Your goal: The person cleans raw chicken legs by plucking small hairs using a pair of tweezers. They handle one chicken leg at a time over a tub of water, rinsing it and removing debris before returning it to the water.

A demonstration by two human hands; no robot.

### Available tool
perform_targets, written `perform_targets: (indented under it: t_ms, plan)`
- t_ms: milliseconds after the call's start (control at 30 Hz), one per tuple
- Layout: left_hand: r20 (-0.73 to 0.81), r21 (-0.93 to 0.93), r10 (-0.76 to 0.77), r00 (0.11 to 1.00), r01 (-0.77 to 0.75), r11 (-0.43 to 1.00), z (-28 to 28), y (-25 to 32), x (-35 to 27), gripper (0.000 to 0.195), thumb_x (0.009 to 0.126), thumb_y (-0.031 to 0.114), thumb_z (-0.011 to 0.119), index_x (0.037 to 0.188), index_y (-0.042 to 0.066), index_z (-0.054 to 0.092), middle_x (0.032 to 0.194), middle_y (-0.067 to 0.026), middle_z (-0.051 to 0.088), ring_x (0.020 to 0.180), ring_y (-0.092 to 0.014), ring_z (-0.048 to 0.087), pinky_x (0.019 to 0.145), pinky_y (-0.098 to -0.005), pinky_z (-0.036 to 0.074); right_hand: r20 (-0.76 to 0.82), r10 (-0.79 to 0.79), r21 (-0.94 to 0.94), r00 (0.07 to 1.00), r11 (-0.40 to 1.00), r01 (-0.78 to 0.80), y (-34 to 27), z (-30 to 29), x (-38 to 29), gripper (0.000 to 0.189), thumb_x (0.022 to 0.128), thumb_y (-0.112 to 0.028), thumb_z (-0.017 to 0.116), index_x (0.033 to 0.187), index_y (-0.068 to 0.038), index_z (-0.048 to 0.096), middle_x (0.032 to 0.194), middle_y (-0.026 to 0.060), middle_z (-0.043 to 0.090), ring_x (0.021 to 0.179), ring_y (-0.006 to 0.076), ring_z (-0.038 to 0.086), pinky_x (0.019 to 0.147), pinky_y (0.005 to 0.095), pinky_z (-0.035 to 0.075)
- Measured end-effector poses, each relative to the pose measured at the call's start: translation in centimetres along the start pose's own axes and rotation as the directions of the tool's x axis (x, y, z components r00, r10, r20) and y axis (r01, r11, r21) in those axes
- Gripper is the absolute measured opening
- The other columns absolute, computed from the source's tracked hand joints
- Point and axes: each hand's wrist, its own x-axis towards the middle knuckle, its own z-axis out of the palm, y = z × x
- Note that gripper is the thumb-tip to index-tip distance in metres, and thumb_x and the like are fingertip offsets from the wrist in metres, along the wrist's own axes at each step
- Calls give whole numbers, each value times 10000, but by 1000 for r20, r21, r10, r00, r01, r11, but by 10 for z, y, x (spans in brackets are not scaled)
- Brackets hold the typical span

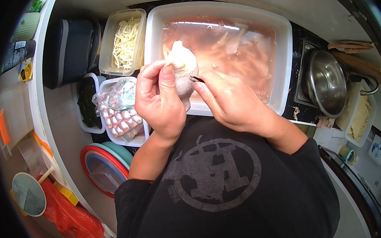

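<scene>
My left hand [160,98] pinches a piece of raw, skin-on poultry [183,66], which looks like a leg, by its upper left side. The meat is held upright above the near part of a large white plastic tub [215,8]. In my right hand [232,99] is a small pair of dark tweezers [196,79], their tips against the poultry skin. Pinkish water [217,33] fills the tub, and pale pieces of meat [243,61] lie under its surface. Part of the poultry is hidden behind my left fingers.
Left of the tub stand a container of pale strips [126,40], a container of dark green food [87,103] and a white container with a plastic bag [123,114] of small round items. At right, a steel basin [328,81] rests over a sink [303,76]. Colored basins [105,169] lean at lower left.
</scene>
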Motion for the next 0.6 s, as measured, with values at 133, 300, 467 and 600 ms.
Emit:
perform_targets:
  t_ms: [133, 300, 467, 600]
  plan:
    - [7, 12, 59, 998, -59, 998, 0, 0, -2, 138, 953, 50, 603, 1064, -32, 590, 1015, -78, 648, 920, -115, 608, 837, -239, 494, -24, -30, -29, 999, 999, 29, 0, 3, 1, 58, 917, -35, 574, 951, 9, 560, 770, 210, 584, 719, 405, 581, 633, 446, 452]
    - [26, 32, 85, 996, -86, 996, -1, -1, -2, 140, 952, 39, 601, 1069, -37, 590, 1016, -76, 645, 927, -111, 604, 840, -235, 490, -90, -64, -63, 994, 996, 59, 2, 8, 2, 124, 904, -113, 598, 857, -12, 544, 730, 184, 592, 630, 390, 584, 563, 458, 459]
    - [37, 45, 106, 994, -107, 993, -1, -2, 0, 139, 954, 36, 597, 1070, -40, 590, 1015, -75, 643, 923, -110, 603, 839, -234, 489, -59, -24, -80, 998, 997, 19, -5, 5, 4, 65, 894, -41, 598, 939, -1, 576, 742, 185, 583, 654, 384, 581, 587, 439, 454]
    - [34, 31, 101, 994, -102, 994, 0, -3, 0, 138, 957, 44, 595, 1067, -39, 590, 1012, -76, 644, 921, -110, 602, 834, -232, 489, -88, -46, -83, 995, 996, 39, -4, 6, 5, 62, 893, -33, 594, 946, -2, 587, 738, 175, 585, 648, 370, 586, 580, 428, 456]
